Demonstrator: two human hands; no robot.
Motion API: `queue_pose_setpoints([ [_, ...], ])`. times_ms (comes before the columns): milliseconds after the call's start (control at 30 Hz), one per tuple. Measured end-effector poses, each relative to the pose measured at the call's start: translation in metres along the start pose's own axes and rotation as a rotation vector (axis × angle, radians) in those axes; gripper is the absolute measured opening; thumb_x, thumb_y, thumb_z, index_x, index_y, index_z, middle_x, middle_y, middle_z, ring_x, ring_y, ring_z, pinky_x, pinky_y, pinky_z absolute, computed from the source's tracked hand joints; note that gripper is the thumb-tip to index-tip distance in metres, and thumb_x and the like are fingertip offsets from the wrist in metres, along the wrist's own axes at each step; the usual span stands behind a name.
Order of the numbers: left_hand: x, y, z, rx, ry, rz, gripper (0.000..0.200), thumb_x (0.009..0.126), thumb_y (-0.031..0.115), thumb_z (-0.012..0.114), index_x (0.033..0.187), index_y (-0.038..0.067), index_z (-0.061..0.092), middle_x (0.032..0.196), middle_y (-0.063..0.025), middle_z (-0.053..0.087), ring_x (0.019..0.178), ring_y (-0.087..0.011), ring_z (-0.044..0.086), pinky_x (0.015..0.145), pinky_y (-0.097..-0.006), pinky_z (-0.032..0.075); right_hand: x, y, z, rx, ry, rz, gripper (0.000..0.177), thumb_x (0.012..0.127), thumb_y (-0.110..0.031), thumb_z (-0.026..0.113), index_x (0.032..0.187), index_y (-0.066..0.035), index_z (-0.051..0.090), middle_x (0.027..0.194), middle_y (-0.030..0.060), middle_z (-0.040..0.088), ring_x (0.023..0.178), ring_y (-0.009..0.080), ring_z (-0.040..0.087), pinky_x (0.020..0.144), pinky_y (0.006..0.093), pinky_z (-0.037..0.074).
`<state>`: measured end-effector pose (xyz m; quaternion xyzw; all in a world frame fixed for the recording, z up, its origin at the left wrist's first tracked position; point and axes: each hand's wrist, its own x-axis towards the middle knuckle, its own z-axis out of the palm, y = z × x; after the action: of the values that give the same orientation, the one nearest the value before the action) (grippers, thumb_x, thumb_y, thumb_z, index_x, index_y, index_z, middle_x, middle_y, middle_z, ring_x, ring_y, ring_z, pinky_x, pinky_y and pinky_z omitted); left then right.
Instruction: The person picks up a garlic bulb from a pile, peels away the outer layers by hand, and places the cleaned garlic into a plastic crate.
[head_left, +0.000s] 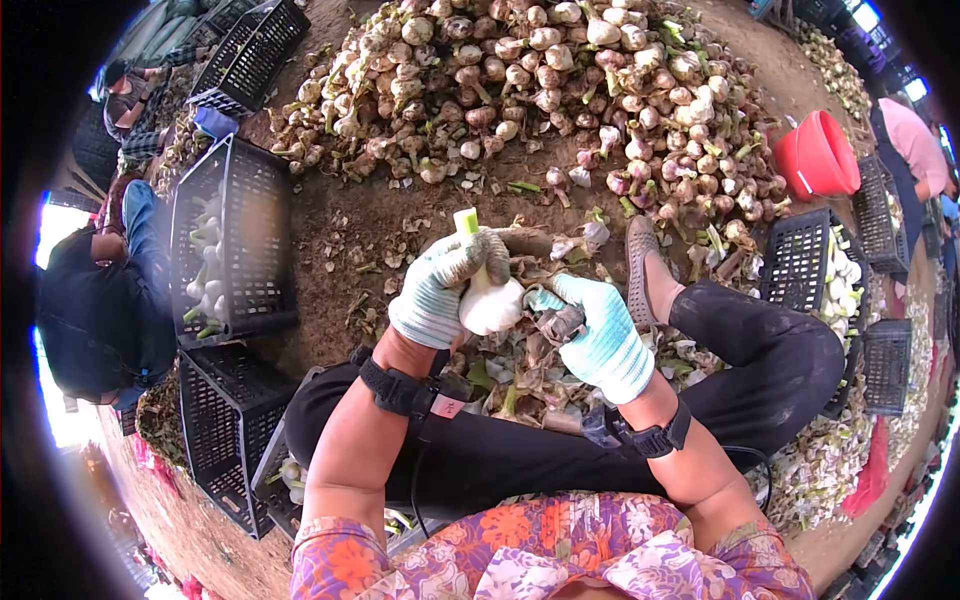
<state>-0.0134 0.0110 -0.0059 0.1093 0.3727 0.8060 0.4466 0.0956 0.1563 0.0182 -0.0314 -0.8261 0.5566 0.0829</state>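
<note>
While the person sits low with one knee bent outward, both forearms reach forward from the lap and the hands almost meet. The left hand point(445, 285) is curled firmly around the stem of a white garlic bulb point(490, 308), its green cut end poking up above the fist, the bulb itself between the two hands. The right hand point(600, 338) has its fingers bent inward beside the bulb; I can't tell whether they grip anything. Brown earth point(325, 240) spreads ahead, littered with dry skins, up to a big heap of garlic point(540, 90). Beside it stands a red bucket point(820, 155), and black lattice crates point(262, 240) flank the person. Smooth and round, the bulb contrasts with ribbed, pale-blue knit gloves point(618, 365), grey with dirt at the fingers.
</note>
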Motion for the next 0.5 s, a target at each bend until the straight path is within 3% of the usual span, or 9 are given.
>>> queue_pose_setpoints([
  [67,-0.001,-0.003,-0.003,-0.001,0.000,-0.003,0.039,0.076,0.036,0.059,0.076,-0.003,0.055,0.106,-0.0261,0.052,0.087,-0.0306,0.056,0.078,-0.0411,0.047,-0.001,0.000,-0.001,0.029,0.012,0.000,0.009,0.072,-0.005,0.053,0.080,0.000,0.055,0.064,0.0163,0.053,0.059,0.0324,0.054,0.053,0.0346,0.042],
  [167,-0.001,-0.004,0.000,-0.008,0.022,0.007,0.046,0.076,0.039,0.060,0.090,-0.005,0.056,0.106,-0.0254,0.052,0.088,-0.0313,0.057,0.078,-0.0414,0.047,-0.002,0.000,-0.003,0.010,0.024,-0.029,0.008,0.072,-0.002,0.051,0.079,0.000,0.055,0.062,0.0155,0.053,0.057,0.0311,0.053,0.052,0.0331,0.042],
  [233,0.001,0.001,0.007,-0.190,-0.030,-0.064,0.058,0.075,0.041,0.059,0.105,-0.008,0.050,0.106,-0.0251,0.052,0.089,-0.0324,0.057,0.075,-0.0416,0.048,-0.003,0.004,-0.001,0.102,-0.017,0.148,0.013,0.072,0.000,0.049,0.082,0.001,0.056,0.063,0.0154,0.054,0.056,0.0301,0.052,0.053,0.0319,0.042],
  [267,0.001,0.002,0.006,-0.266,-0.011,-0.041,0.057,0.077,0.042,0.057,0.106,-0.007,0.050,0.105,-0.0238,0.053,0.079,-0.0323,0.059,0.064,-0.0389,0.050,-0.009,0.006,0.000,0.195,-0.052,0.187,0.030,0.068,0.001,0.050,0.097,0.003,0.058,0.074,0.0154,0.059,0.063,0.0162,0.055,0.059,0.0268,0.043],
  [300,0.002,0.005,0.003,-0.341,0.010,-0.015,0.057,0.079,0.043,0.054,0.107,-0.006,0.049,0.105,-0.0225,0.054,0.068,-0.0322,0.061,0.052,-0.0362,0.052,-0.018,0.039,0.010,0.070,-0.100,0.091,0.034,0.067,0.003,0.049,0.100,0.003,0.057,0.076,0.0151,0.060,0.067,0.0163,0.056,0.063,0.0260,0.044],
  [367,0.003,0.015,0.002,-0.484,-0.024,0.071,0.038,0.080,0.040,0.054,0.072,0.002,0.052,0.093,-0.0223,0.058,0.064,-0.0314,0.060,0.057,-0.0433,0.050,-0.027,0.045,0.012,-0.144,-0.027,-0.063,0.037,0.068,0.003,0.049,0.105,0.001,0.055,0.079,0.0130,0.062,0.072,0.0175,0.058,0.066,0.0256,0.045],
  [400,-0.002,0.020,0.013,-0.487,-0.027,0.055,0.037,0.081,0.040,0.053,0.073,0.004,0.054,0.092,-0.0199,0.059,0.062,-0.0301,0.058,0.055,-0.0413,0.048,-0.027,0.040,0.008,-0.227,-0.075,0.042,0.042,0.069,0.004,0.049,0.110,-0.003,0.053,0.089,0.0119,0.062,0.078,0.0197,0.060,0.069,0.0263,0.046],
  [433,-0.003,0.020,0.011,-0.484,-0.021,0.057,0.037,0.081,0.040,0.053,0.073,0.004,0.054,0.092,-0.0199,0.059,0.062,-0.0301,0.058,0.055,-0.0413,0.048,-0.026,0.045,0.011,-0.163,-0.094,0.086,0.046,0.070,-0.002,0.055,0.116,-0.005,0.048,0.104,0.0129,0.057,0.082,0.0218,0.060,0.070,0.0274,0.047],
  [500,0.000,0.014,0.007,-0.558,0.026,0.090,0.037,0.081,0.040,0.052,0.074,0.005,0.055,0.094,-0.0187,0.059,0.058,-0.0286,0.055,0.055,-0.0379,0.047,-0.014,0.033,0.022,0.413,0.148,0.058,0.051,0.072,-0.013,0.061,0.119,-0.006,0.045,0.114,0.0140,0.051,0.089,0.0219,0.058,0.071,0.0284,0.048],
])
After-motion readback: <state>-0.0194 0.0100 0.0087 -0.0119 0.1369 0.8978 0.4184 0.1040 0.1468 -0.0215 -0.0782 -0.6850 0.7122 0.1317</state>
